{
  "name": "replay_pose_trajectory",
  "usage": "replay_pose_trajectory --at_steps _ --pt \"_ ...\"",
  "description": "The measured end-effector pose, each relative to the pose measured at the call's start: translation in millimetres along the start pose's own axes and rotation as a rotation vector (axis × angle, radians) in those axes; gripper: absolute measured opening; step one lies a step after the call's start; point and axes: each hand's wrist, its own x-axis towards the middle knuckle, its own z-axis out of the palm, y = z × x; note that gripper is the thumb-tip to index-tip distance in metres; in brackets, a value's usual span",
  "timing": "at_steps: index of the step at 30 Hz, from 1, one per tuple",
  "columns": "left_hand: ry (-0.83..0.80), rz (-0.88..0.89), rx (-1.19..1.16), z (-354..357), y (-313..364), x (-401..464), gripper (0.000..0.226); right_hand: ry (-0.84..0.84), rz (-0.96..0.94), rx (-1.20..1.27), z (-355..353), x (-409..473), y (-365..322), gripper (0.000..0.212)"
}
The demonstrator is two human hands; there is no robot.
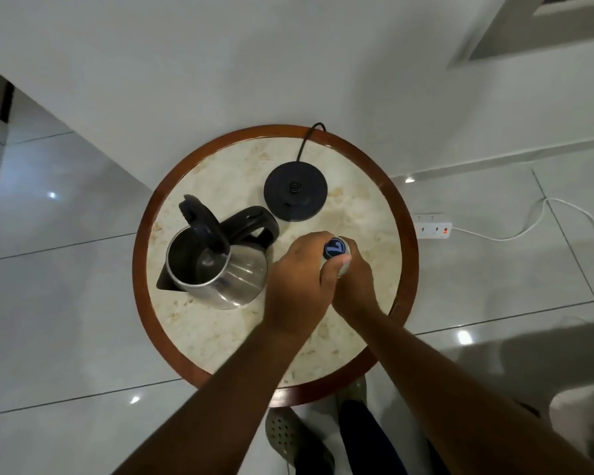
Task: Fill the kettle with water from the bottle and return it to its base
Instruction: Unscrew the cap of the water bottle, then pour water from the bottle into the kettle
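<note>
A steel kettle (234,272) with a black handle stands on the left of the round table (199,334), its black lid (203,222) swung open and upright. Its black round base (295,191) lies apart at the table's back, nothing on it. To the right of the kettle stands the bottle, seen from above, with only its blue cap (335,248) and a bit of shoulder showing. My left hand (299,286) wraps the bottle's neck with the thumb just below the cap. My right hand (354,286) grips the bottle's body from the right.
A black cord (306,142) runs from the base over the table's back edge. A white power strip (432,230) with a white cable lies on the tiled floor to the right. My feet in sandals are under the table's near edge.
</note>
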Motion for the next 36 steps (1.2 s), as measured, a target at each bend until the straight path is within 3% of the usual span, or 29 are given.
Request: replay_pose_trajectory --at_steps 2,4,6,8,10,12,14,17,19,22,28,32,36 --pt "0.084 -0.158 -0.017 7 12 -5 0.038 0.04 0.026 -0.042 4 -6 -2 0.089" --pt "0.136 -0.297 -0.103 9 18 -3 0.045 0.053 0.05 -0.022 5 -9 -5 0.087" --pt "0.103 -0.282 -0.221 7 16 -2 0.052 0.04 0.102 0.04 5 -9 -4 0.062" --pt "-0.003 -0.137 -0.23 1 12 -1 0.055 0.024 0.171 0.127 2 -7 -3 0.033" --pt "-0.013 -0.026 -0.169 -3 6 -1 0.042 -0.012 0.152 0.154 2 -6 -4 0.039" --pt "0.073 -0.106 -0.188 -2 3 -1 0.034 -0.009 0.074 0.078 5 -6 -9 0.06" --pt "0.163 -0.229 -0.237 1 7 -1 0.04 0.016 0.025 -0.039 7 -8 -15 0.084" --pt "0.255 -0.326 -0.302 3 12 -2 0.046 0.037 0.006 -0.092 10 -12 -14 0.099" --pt "0.316 -0.39 -0.367 -1 13 -6 0.043 0.07 -0.007 -0.028 9 -13 -12 0.089" --pt "0.379 -0.469 -0.432 -21 7 -26 0.032 0.071 -0.096 -0.059 8 -17 -14 0.053" --pt "0.462 -0.583 -0.243 -107 -68 -73 0.034 -0.194 -0.192 0.017 16 -29 -54 0.062" --pt "0.464 -0.642 -0.161 -155 -113 -76 0.033 -0.368 -0.206 -0.193 31 -35 -90 0.063" --pt "0.421 -0.609 -0.176 -167 -122 -73 0.04 -0.379 -0.14 -0.563 33 -39 -106 0.057"
